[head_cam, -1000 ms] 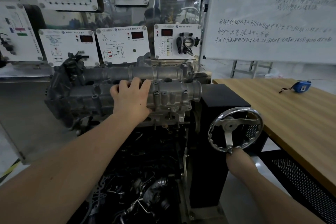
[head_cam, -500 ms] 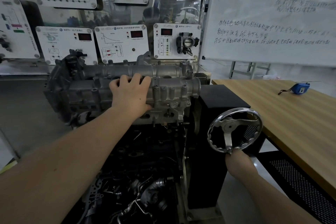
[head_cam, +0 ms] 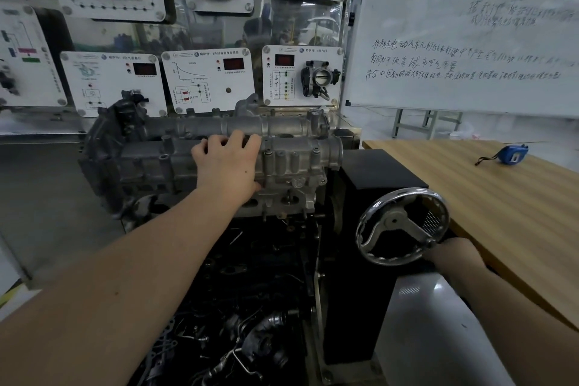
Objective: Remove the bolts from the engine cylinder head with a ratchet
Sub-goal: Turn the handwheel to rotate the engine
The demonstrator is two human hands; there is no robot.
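**Hand on the head, hand on the wheel**

Fingers of the left hand curl over the top edge of the cylinder head, gripping it, with the palm laid flat against its near face. That head sits on a stand at the centre of the view, turned on its side so its grey cast face looks toward the person; small bolts stand along its upper edge just right of the hand. A dark cover closes its left end.

Low on the right, the right hand is at the lower right rim of the chrome handwheel, its fingers wrapped around the handle there, though the wheel hides most of them. The handwheel is mounted on a black box just beside the head's right end.

Below the head lies a dark tray of loose parts, hoses and brackets mixed together.

A wooden desk runs along the right, with a blue tape measure near its far edge. Behind it stands a whiteboard with handwriting, and white training panels hang behind the head.
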